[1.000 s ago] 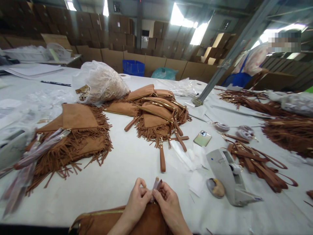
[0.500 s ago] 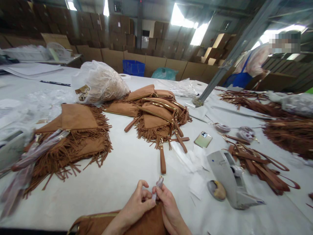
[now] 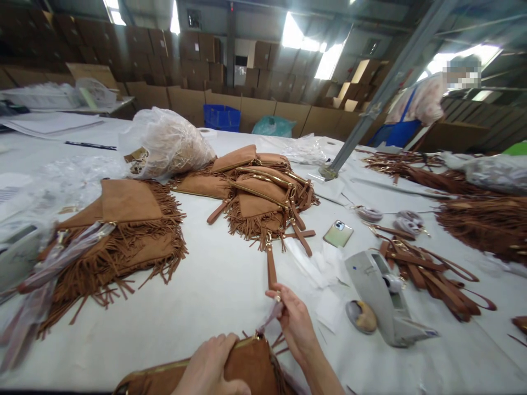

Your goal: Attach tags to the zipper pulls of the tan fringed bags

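Two hands work at one brown bag (image 3: 251, 365) on the near edge of the counter (image 3: 197, 285). The left hand (image 3: 212, 365) lies over the bag, its fingers bent across the top near the zip and the thumb on the front face, so it seems to grip and steady it. The right hand (image 3: 298, 323) pinches the far end of a film-wrapped strap (image 3: 269, 319), close to a small metal fitting. The strap's other end meets the zip end of the bag, apparently joined there; the exact fastening is too small to tell.

Judging by how things lie, this bag is partway along: its strap looks attached, but film covers it. Beyond, a pile of fringed bags (image 3: 259, 204) carries bare straps on metal clips, one hanging straight (image 3: 270, 266) towards the right hand, and these look further on. To the left, a stack of fringed bags (image 3: 132, 200) has wrapped straps (image 3: 78, 257) lying across it, so part of the work there is probably undone. On the right, loose straps (image 3: 430, 269) lie heaped behind a grey tape dispenser (image 3: 362, 270), beside two wrapped coils (image 3: 409, 222). Whether those belong to these bags cannot be told.
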Demonstrator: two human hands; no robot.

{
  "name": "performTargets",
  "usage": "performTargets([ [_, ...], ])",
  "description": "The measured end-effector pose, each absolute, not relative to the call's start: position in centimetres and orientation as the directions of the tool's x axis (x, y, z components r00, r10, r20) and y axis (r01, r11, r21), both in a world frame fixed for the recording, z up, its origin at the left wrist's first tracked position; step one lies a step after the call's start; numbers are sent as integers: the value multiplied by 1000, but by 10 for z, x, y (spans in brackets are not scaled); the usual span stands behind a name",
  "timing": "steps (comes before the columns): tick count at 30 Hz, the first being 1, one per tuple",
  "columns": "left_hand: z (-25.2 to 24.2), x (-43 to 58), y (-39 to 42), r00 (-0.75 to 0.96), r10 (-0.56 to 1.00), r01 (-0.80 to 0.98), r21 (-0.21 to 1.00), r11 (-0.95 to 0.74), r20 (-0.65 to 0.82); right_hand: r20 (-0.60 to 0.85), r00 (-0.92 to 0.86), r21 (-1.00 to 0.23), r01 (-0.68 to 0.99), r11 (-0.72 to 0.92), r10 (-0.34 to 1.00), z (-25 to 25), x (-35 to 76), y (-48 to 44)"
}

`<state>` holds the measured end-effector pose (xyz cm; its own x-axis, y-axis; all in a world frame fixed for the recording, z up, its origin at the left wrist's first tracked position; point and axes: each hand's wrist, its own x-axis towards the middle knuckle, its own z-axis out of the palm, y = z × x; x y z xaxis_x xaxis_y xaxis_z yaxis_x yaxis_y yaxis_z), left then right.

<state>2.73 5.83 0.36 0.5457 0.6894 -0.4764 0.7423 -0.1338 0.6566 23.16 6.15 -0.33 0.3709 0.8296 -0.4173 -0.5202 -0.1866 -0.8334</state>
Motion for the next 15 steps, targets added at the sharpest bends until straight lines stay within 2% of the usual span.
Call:
performTargets([
  [4,7,27,59,555,688,745,647,-161,-467,-442,427,-843,-499,-203,789,2,262,63],
  [8,16,20,57,542,700,779,592,-209,-466,-401,562,-915,-213,-342,723,-13,290,37],
  [11,21,15,52,502,711,813,548,-195,-492,-347,618,-902,-12,-432,706,-25,303,10],
  [15,28,9,40,455,741,806,582,-108,-494,-346,648,-879,29,-476,679,-36,311,-14],
])
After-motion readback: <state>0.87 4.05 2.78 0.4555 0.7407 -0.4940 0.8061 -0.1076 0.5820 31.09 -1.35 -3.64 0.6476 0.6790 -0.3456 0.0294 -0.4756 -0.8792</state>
